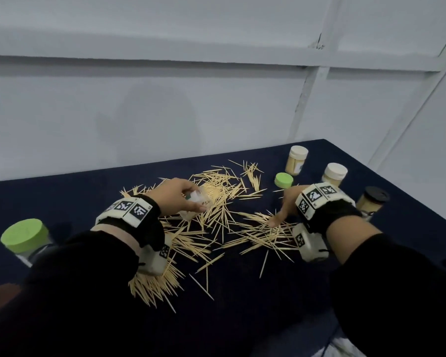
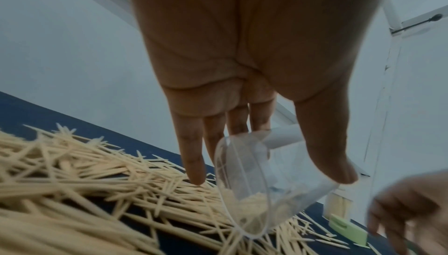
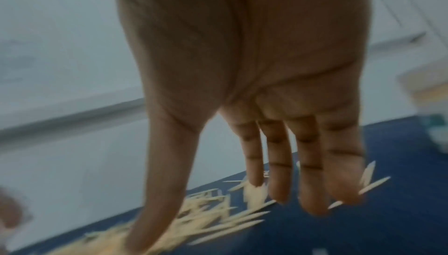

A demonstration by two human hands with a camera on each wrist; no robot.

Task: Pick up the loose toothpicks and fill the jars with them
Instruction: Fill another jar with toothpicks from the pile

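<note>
Loose toothpicks (image 1: 216, 191) lie in a wide heap on the dark blue table (image 1: 242, 318). My left hand (image 1: 191, 199) grips a clear open jar (image 1: 204, 198) and holds it tilted, mouth down against the heap. In the left wrist view, the thumb and fingers (image 2: 194, 163) clasp the jar (image 2: 278, 201), which has a few toothpicks (image 2: 72, 182) inside. My right hand (image 1: 285, 204) lies to the right with straight fingers. Its thumb and fingertips (image 3: 310, 201) touch the toothpicks (image 3: 218, 219); the right wrist view is blurred.
A green-lidded jar (image 1: 23, 238) stands at the near left. A loose green lid (image 1: 283, 180) lies beyond my right hand. Two cream-lidded jars (image 1: 298, 161) (image 1: 334, 173) and a black-lidded jar (image 1: 372, 202) stand at the right. A pale wall runs behind the table.
</note>
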